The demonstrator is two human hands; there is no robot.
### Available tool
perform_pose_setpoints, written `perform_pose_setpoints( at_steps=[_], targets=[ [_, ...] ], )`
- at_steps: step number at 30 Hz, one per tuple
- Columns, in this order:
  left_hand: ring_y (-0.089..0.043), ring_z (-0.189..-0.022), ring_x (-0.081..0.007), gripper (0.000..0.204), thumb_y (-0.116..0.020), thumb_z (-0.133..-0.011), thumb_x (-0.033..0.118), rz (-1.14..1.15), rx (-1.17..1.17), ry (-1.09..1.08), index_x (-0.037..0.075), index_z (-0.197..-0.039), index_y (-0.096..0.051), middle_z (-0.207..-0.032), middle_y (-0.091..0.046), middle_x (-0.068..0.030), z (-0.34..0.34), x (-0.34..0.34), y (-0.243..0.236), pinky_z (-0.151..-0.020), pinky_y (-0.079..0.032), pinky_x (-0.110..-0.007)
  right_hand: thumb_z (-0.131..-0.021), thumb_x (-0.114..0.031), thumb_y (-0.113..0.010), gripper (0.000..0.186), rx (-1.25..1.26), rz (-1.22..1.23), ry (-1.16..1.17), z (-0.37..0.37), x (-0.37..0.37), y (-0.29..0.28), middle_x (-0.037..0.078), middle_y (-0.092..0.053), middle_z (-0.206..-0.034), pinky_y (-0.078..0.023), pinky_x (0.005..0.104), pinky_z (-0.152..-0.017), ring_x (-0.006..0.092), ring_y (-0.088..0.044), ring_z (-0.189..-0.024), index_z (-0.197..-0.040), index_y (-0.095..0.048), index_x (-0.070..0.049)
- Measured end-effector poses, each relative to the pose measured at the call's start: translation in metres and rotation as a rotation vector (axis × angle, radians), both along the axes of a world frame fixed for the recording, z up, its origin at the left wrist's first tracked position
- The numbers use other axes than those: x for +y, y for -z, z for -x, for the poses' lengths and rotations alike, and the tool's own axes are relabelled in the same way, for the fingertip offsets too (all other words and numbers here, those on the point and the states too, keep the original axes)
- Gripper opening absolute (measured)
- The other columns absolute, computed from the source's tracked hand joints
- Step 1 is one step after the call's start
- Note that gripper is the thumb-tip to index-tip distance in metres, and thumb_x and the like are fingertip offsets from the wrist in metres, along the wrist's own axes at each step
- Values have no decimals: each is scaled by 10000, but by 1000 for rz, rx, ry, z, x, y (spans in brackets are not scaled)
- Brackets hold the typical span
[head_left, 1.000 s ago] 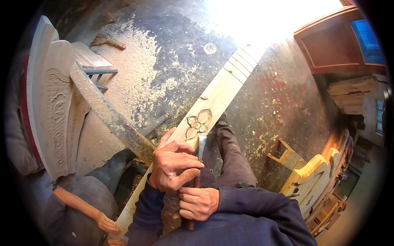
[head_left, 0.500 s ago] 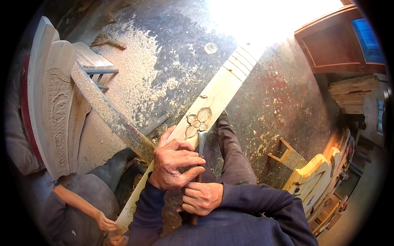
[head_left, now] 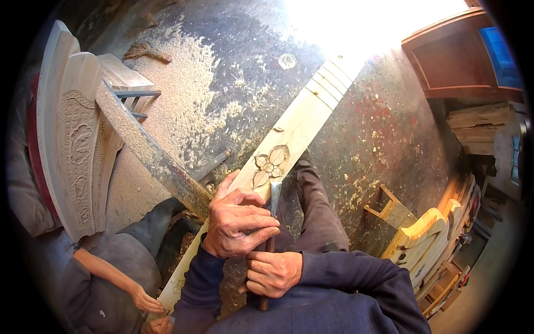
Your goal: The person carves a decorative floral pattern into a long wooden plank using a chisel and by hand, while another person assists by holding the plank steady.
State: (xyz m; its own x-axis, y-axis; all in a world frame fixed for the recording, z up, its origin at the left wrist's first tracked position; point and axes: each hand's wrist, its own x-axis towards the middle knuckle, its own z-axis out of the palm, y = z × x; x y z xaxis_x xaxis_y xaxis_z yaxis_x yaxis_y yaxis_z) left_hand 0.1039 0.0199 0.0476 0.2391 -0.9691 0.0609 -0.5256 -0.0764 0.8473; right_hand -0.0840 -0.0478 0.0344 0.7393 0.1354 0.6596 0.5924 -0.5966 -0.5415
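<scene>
The right hand (head_left: 275, 274) wraps its grip round the handle of the chisel (head_left: 275, 195); the left hand (head_left: 239, 222), lying across the board (head_left: 303, 119), pinches the shank. The blade's tip sits at the board's right edge, just below the carved flower (head_left: 271, 163). Beyond that edge the floor (head_left: 356, 145) runs wide, strewn with shavings (head_left: 359, 192), to a stool (head_left: 397, 214); past the left edge, a dusty beam (head_left: 156, 153) slants close to the left hand.
</scene>
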Motion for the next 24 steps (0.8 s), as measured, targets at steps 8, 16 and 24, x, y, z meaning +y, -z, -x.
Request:
perform_pose_setpoints(
  at_steps=[8,16,24],
  targets=[
    [-750,-1021,-177,181,-1015,-783,285,-1,-20,-7,258,-931,-915,-881,-845,77,2,-1,3,-1291,-378,-645,-935,-244,-771,313,-13,32,-5,4,-1,10,31,-520,-722,-589,416,-800,216,-578,-684,-740,-577,-97],
    [-743,-1033,-175,212,-1011,-795,292,7,-43,-18,274,-981,-912,-924,-846,91,4,0,4,-1274,-400,-643,-958,-238,-788,316,-41,27,12,-2,-12,3,41,-561,-736,-622,454,-886,239,-625,-718,-745,-613,-83],
    [-741,-1032,-172,137,-995,-806,304,12,-6,-18,249,-898,-909,-848,-833,87,1,0,0,-1260,-409,-660,-988,-213,-825,314,12,43,-108,5,-13,-1,67,-612,-773,-658,463,-876,267,-694,-786,-766,-670,-54]
  ],
)
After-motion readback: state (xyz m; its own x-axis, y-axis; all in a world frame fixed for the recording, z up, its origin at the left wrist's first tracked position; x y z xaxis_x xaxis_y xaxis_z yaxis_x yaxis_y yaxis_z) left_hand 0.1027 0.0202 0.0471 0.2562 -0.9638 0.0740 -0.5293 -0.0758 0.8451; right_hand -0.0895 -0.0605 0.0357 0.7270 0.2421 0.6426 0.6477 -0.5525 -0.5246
